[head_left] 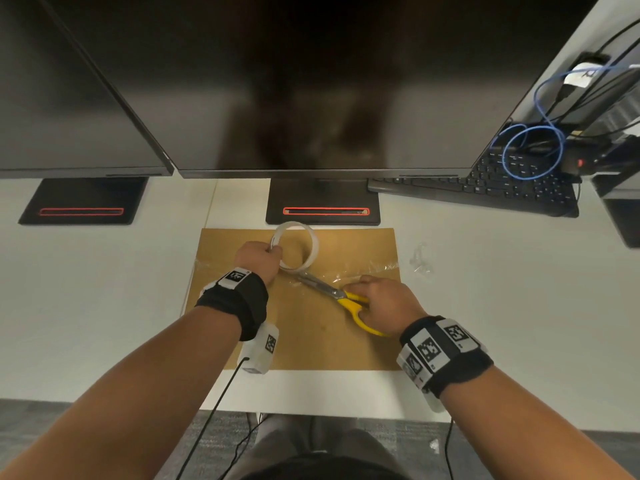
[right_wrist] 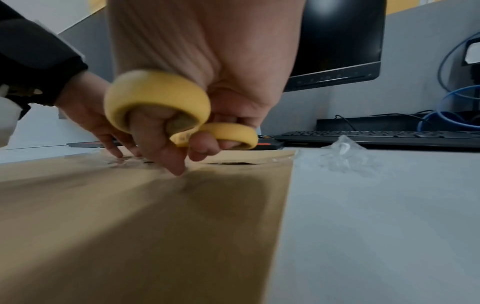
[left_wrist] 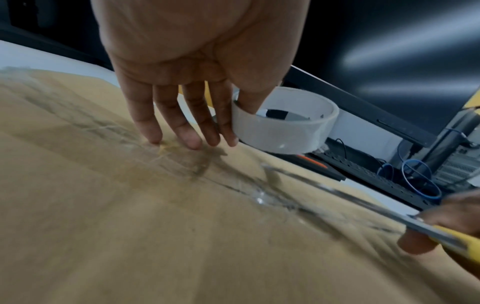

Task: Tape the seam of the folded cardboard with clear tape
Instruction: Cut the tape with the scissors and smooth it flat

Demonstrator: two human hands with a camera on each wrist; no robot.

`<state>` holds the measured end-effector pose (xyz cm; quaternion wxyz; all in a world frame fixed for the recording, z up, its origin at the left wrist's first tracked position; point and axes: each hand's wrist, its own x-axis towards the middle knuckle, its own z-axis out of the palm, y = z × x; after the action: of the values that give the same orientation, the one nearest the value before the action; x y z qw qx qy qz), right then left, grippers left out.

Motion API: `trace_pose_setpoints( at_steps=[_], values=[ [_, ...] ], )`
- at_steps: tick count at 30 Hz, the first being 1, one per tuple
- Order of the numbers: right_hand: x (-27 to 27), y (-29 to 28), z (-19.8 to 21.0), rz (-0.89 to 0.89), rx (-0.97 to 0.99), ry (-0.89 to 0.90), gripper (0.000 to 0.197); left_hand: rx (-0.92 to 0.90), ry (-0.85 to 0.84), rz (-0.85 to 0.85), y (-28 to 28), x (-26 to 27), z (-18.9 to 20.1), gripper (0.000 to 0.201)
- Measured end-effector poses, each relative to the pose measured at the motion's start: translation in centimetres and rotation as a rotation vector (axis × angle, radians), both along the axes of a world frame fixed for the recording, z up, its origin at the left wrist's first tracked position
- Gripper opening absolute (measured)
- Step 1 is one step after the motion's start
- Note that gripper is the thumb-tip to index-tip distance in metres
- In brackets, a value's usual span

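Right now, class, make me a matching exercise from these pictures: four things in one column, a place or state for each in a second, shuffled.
1. white roll of clear tape
2. yellow-handled steel scissors
3. flat brown cardboard sheet
4. crumpled clear plastic scrap

A. on the bare desk, right of the cardboard
B. held in the right hand
C. held in the left hand
D. lying flat under both hands

Pairs: 1-C, 2-B, 3-D, 4-A

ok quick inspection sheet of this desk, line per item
surface: white desk, cardboard sheet flat on it
job's things: clear tape roll; tape strip wrinkled along the seam; yellow-handled scissors, blades toward the roll
clutter: crumpled clear scrap right of the cardboard
grippers: left hand holds the roll, fingertips on the cardboard; right hand grips the scissors
cables: blue cable coiled over the keyboard
surroundings: two dark monitors
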<state>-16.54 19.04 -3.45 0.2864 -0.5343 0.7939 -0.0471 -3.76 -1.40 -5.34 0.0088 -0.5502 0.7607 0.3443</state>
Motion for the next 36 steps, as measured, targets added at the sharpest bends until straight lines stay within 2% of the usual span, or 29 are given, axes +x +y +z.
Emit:
trace_pose_setpoints(
  at_steps=[2, 4, 7, 10, 13, 15, 19, 25, 36],
  values=[
    [-0.8, 1.0, -0.1, -0.09, -0.049, -0.03, 0.041, -0.014, 0.116, 0.058, -0.4, 0.1, -0.1, 0.034],
    [-1.7, 2.2, -0.3, -0.183, -0.094, -0.06, 0.035, -0.053, 0.189, 0.044, -0.3, 0.2, 0.2, 0.037],
    [-2.2, 3.5, -0.8, -0.27, -0.097, -0.082, 0.03, -0.077, 0.171, -0.21, 0.9, -0.1, 1.2, 0.033],
    [-1.9, 4.1, -1.5, -0.381, -0.067, -0.157, 0.044, 0.01, 0.029, -0.559, 2.7, -0.9, 1.5, 0.027],
    [-1.8, 4.4, -1.5, -0.51, -0.08, -0.293, 0.065, 0.045, -0.029, -0.722, 4.4, -1.5, 1.1, 0.028],
    [-1.8, 4.6, -1.2, -0.557, -0.124, -0.291, 0.062, 0.044, -0.02, -0.779, 5.8, -2.1, 1.1, 0.026],
    [-2.1, 5.3, -0.8, -0.658, -0.201, -0.103, 0.041, 0.077, 0.037, -0.794, 8.6, -3.5, 1.2, 0.022],
    [-2.5, 6.9, -0.9, -0.645, -0.139, 0.02, 0.033, 0.051, 0.082, -0.797, 9.7, -4.7, 0.7, 0.019],
    [-2.3, 8.0, -0.9, -0.661, -0.008, 0.15, 0.026, 0.042, 0.007, -0.779, 7.6, -3.5, 0.4, 0.02]
  ],
)
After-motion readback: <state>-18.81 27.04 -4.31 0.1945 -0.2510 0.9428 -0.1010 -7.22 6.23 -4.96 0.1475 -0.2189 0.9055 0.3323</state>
